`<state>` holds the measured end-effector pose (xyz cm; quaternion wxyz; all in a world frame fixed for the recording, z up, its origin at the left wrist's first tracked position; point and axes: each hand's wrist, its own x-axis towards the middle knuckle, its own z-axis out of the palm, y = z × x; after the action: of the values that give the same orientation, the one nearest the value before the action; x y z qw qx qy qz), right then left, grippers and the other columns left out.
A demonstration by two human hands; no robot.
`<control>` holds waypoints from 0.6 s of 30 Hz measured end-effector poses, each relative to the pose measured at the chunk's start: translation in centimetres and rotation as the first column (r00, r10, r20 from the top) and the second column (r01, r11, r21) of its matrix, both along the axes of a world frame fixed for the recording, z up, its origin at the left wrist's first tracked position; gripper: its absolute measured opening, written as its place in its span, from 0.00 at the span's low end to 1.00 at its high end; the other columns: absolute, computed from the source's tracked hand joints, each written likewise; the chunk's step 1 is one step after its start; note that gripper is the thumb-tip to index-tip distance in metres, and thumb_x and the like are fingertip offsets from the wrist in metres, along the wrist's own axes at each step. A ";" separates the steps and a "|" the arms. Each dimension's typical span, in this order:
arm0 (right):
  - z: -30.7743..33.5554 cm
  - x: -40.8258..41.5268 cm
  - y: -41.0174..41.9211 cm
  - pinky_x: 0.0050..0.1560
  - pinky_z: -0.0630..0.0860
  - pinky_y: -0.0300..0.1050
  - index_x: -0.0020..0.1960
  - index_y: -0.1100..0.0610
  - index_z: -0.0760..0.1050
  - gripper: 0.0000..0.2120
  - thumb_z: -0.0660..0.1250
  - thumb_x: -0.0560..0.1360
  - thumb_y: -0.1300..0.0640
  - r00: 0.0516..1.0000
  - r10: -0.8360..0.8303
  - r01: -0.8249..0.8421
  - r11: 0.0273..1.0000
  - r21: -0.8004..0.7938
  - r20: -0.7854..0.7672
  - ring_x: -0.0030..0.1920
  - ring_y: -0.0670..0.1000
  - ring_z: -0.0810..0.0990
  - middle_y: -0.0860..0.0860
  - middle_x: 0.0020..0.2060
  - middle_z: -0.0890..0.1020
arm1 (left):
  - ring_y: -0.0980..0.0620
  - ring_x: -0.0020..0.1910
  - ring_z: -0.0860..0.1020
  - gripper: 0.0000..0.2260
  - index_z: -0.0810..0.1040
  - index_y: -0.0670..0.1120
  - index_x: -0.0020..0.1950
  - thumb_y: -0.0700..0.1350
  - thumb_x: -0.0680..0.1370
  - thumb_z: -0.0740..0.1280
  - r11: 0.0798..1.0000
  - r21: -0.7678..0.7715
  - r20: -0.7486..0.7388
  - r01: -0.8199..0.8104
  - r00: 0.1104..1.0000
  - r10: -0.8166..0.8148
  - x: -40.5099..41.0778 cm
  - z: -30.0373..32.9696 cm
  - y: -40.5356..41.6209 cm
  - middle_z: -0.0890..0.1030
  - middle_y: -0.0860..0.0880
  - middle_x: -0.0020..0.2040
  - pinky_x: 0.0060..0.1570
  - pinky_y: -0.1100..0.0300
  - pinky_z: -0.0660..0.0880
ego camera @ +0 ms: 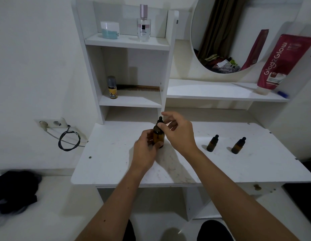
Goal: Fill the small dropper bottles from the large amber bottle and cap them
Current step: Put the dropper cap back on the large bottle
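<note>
Nearest, two bare forearms reach forward over the front edge of the white dressing table [116,173], with dark-clad knees just visible below it. The left hand [144,152] is wrapped around the body of the large amber bottle [158,137], which stands upright near the middle of the tabletop; whether its base touches the surface or is lifted slightly I cannot tell. The right hand [179,131] is above it, thumb and fingers pinched on the black dropper cap [160,121] at the bottle's neck, the other fingers fanned loosely. To the right, well apart from the hands, two small dropper bottles stand side by side with their black caps on: one [212,143] nearer the hands, the other [238,146] farther right. Beyond, on the lower cubby shelf, sit a small yellow-labelled can [112,87] and a brown comb [142,88]. On the ledge under the round mirror [220,32] leans a red tube [281,63]. Topmost shelf: a white-lidded jar [109,30] and a clear perfume bottle [143,25].
</note>
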<state>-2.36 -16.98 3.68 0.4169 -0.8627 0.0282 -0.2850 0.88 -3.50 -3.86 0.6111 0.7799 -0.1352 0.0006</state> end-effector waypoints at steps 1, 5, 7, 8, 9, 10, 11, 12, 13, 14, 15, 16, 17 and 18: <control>0.0 0.0 -0.1 0.47 0.78 0.31 0.66 0.52 0.81 0.18 0.77 0.78 0.55 1.000 0.000 0.000 1.000 -0.010 -0.002 0.45 0.43 0.82 0.47 0.49 0.84 | 0.62 0.55 0.80 0.20 0.75 0.50 0.68 0.44 0.78 0.75 1.000 -0.004 -0.002 0.000 1.000 0.000 0.0 0.0 0.0 0.81 0.59 0.57 0.58 0.69 0.76; -0.3 -0.3 -0.2 0.63 0.80 0.36 0.72 0.53 0.79 0.19 0.70 0.82 0.60 0.996 0.091 -0.092 0.993 -0.075 -0.022 0.59 0.47 0.84 0.49 0.61 0.85 | 0.60 0.55 0.80 0.20 0.74 0.50 0.68 0.44 0.78 0.75 1.000 0.008 0.015 0.008 1.000 -0.008 0.0 0.1 0.0 0.81 0.59 0.58 0.56 0.71 0.75; -0.4 -0.3 -0.3 0.66 0.81 0.40 0.71 0.54 0.80 0.18 0.69 0.82 0.62 0.996 0.089 -0.091 0.993 -0.072 -0.030 0.60 0.48 0.85 0.50 0.61 0.86 | 0.61 0.55 0.79 0.20 0.74 0.49 0.68 0.43 0.78 0.75 1.000 0.013 0.040 0.005 0.999 -0.005 0.0 0.0 0.0 0.80 0.59 0.57 0.52 0.76 0.74; -0.5 -0.3 -0.4 0.65 0.81 0.40 0.70 0.54 0.81 0.17 0.69 0.82 0.63 0.997 0.077 -0.078 0.995 -0.059 -0.031 0.59 0.48 0.86 0.51 0.59 0.87 | 0.60 0.55 0.79 0.20 0.74 0.49 0.68 0.43 0.78 0.75 1.000 0.016 0.048 0.003 0.999 -0.004 -0.1 -0.1 0.1 0.80 0.58 0.57 0.52 0.76 0.74; -0.4 -0.2 -0.4 0.64 0.81 0.39 0.69 0.55 0.82 0.16 0.70 0.82 0.63 0.998 0.064 -0.065 0.997 -0.045 -0.030 0.57 0.47 0.86 0.50 0.58 0.88 | 0.59 0.56 0.80 0.20 0.74 0.49 0.68 0.43 0.78 0.75 1.000 0.016 0.050 0.001 0.999 -0.002 -0.1 -0.1 0.0 0.81 0.58 0.58 0.52 0.75 0.74; -0.4 -0.2 -0.5 0.62 0.82 0.38 0.68 0.55 0.82 0.15 0.71 0.81 0.62 0.998 0.056 -0.057 0.998 -0.029 -0.026 0.56 0.46 0.86 0.50 0.56 0.88 | 0.59 0.56 0.80 0.20 0.74 0.48 0.68 0.42 0.78 0.75 1.000 0.015 0.048 -0.001 0.999 0.001 -0.1 0.0 0.0 0.81 0.57 0.58 0.53 0.75 0.75; -0.4 -0.2 -0.5 0.61 0.81 0.36 0.66 0.55 0.83 0.15 0.72 0.81 0.62 0.999 0.051 -0.051 0.999 -0.014 -0.019 0.54 0.44 0.86 0.49 0.54 0.88 | 0.60 0.56 0.80 0.20 0.74 0.48 0.68 0.42 0.78 0.75 1.000 0.011 0.045 -0.004 0.999 0.003 -0.1 0.0 0.0 0.81 0.56 0.58 0.53 0.74 0.75; -0.4 -0.2 -0.5 0.59 0.81 0.33 0.65 0.55 0.84 0.14 0.73 0.80 0.62 0.999 0.046 -0.046 0.999 0.004 -0.011 0.52 0.42 0.87 0.49 0.53 0.89 | 0.61 0.55 0.80 0.20 0.74 0.48 0.68 0.42 0.78 0.75 1.000 0.010 0.043 -0.005 0.999 0.005 -0.1 0.0 -0.1 0.81 0.57 0.58 0.52 0.75 0.75; -0.4 -0.3 -0.4 0.58 0.81 0.32 0.64 0.55 0.85 0.14 0.74 0.79 0.61 0.999 0.041 -0.041 0.999 0.025 -0.004 0.51 0.41 0.87 0.48 0.52 0.89 | 0.62 0.54 0.80 0.20 0.74 0.48 0.68 0.42 0.78 0.75 1.000 0.011 0.037 -0.005 0.999 0.005 0.0 0.0 -0.1 0.81 0.58 0.57 0.52 0.76 0.75; -0.4 -0.3 -0.3 0.57 0.81 0.32 0.63 0.55 0.85 0.14 0.75 0.78 0.61 0.999 0.035 -0.035 0.998 0.051 0.003 0.50 0.41 0.87 0.48 0.51 0.89 | 0.63 0.54 0.79 0.20 0.74 0.48 0.67 0.43 0.78 0.75 1.000 0.015 0.029 -0.005 1.000 0.004 -0.1 0.1 -0.1 0.81 0.58 0.57 0.51 0.76 0.74; -0.4 -0.3 -0.2 0.57 0.82 0.33 0.62 0.55 0.86 0.13 0.76 0.78 0.61 1.000 0.027 -0.028 0.997 0.074 0.007 0.50 0.41 0.88 0.48 0.50 0.89 | 0.65 0.53 0.79 0.20 0.74 0.49 0.67 0.43 0.78 0.75 1.000 0.017 0.020 -0.004 1.000 0.004 -0.1 0.1 -0.2 0.80 0.59 0.57 0.50 0.77 0.74; -0.4 -0.3 -0.2 0.57 0.82 0.34 0.62 0.55 0.86 0.13 0.77 0.77 0.60 1.000 0.022 -0.022 0.996 0.091 0.008 0.49 0.42 0.88 0.48 0.49 0.90 | 0.65 0.53 0.79 0.20 0.74 0.50 0.67 0.44 0.78 0.75 1.000 0.020 0.011 -0.004 1.000 0.004 0.0 0.1 -0.2 0.80 0.60 0.56 0.49 0.78 0.73; -0.4 -0.3 -0.2 0.57 0.82 0.34 0.61 0.55 0.86 0.13 0.77 0.77 0.60 1.000 0.017 -0.018 0.995 0.100 0.007 0.49 0.42 0.88 0.48 0.49 0.90 | 0.66 0.53 0.78 0.20 0.74 0.50 0.67 0.44 0.77 0.75 1.000 0.023 0.006 -0.005 1.000 0.005 0.0 0.1 -0.2 0.80 0.61 0.56 0.48 0.78 0.73; -0.3 -0.3 -0.2 0.56 0.82 0.34 0.61 0.56 0.87 0.13 0.78 0.76 0.60 1.000 0.014 -0.015 0.994 0.105 0.005 0.48 0.42 0.88 0.48 0.48 0.90 | 0.67 0.52 0.78 0.20 0.74 0.50 0.67 0.44 0.77 0.76 1.000 0.026 0.005 -0.006 1.000 0.006 -0.1 0.1 -0.2 0.80 0.61 0.56 0.48 0.79 0.73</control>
<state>-2.70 -17.21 3.39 0.4637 -0.8392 0.0361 -0.2817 0.81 -3.70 -3.81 0.6004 0.7883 -0.1343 0.0028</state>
